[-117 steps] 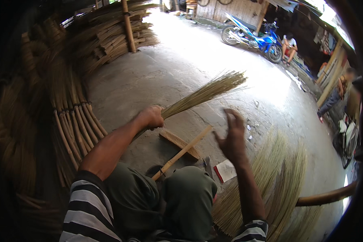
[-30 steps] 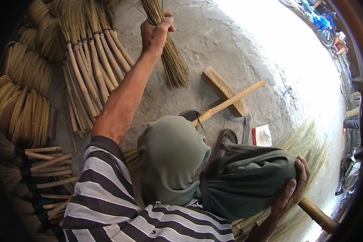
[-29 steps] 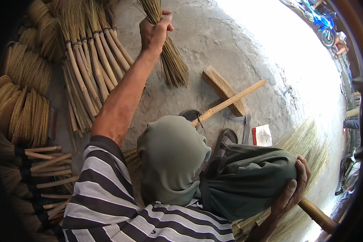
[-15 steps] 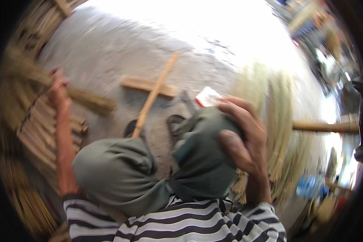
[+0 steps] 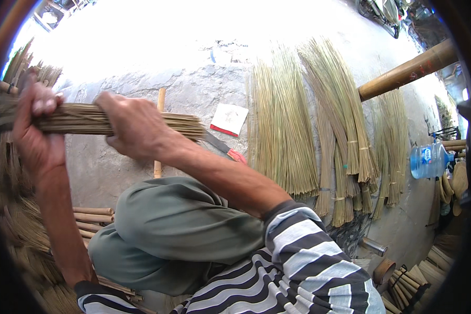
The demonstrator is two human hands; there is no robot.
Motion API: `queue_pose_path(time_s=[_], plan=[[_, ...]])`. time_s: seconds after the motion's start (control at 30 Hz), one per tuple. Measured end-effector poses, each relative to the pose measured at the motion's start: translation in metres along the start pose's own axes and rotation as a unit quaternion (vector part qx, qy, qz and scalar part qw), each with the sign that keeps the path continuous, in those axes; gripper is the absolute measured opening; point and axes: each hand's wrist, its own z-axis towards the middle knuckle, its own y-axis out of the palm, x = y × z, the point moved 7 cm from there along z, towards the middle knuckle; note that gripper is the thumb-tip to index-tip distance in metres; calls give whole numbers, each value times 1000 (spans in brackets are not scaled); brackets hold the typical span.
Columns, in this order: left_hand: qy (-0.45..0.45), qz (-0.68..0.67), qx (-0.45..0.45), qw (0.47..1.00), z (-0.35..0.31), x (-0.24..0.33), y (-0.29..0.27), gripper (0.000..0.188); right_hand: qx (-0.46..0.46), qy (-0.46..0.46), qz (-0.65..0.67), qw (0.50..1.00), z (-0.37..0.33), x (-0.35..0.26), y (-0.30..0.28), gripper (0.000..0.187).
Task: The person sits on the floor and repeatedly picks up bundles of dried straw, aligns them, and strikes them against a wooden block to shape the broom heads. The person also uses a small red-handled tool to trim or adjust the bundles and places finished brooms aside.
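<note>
Clearly, a blue label wraps the bottle point(image 5: 429, 162), faint print marks the packet point(image 5: 230, 115), and red marks show on the pole point(image 5: 408, 70). The right hand point(image 5: 136, 125) has left the knee point(image 5: 154, 206); both hands' fingers now curl round the bundle point(image 5: 81, 118), held level beyond the knees, the left hand point(image 5: 39, 118) blurred.

The floor point(image 5: 99, 170) shows 2 parts: grey and rough nearby, and farther away very white (the light point(image 5: 167, 23) is strong there).

A workshop — straw bundles point(image 5: 283, 131), bamboo sticks point(image 5: 94, 219), a knife point(image 5: 217, 142) lying around.
</note>
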Motion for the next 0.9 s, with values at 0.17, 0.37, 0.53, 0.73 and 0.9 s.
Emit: queue_pose_path(time_s=[0.17,0.37,0.53,0.73,0.9], plan=[[-111,138,-60,982,4,-96,58,67,-12,196,42,980,-66,70,-22,40],[-234,320,-85,914,-26,-144,34,90,193,424,32,884,-190,216,-110,51],[-358,301,-81,880,-46,-165,6,83,174,585,49,791,-307,353,-112,17],[-365,330,-135,860,-56,-163,22,71,144,673,-75,721,-401,403,-73,25],[-377,366,-167,834,-66,-160,33,69,155,703,-154,677,-404,400,-78,62]])
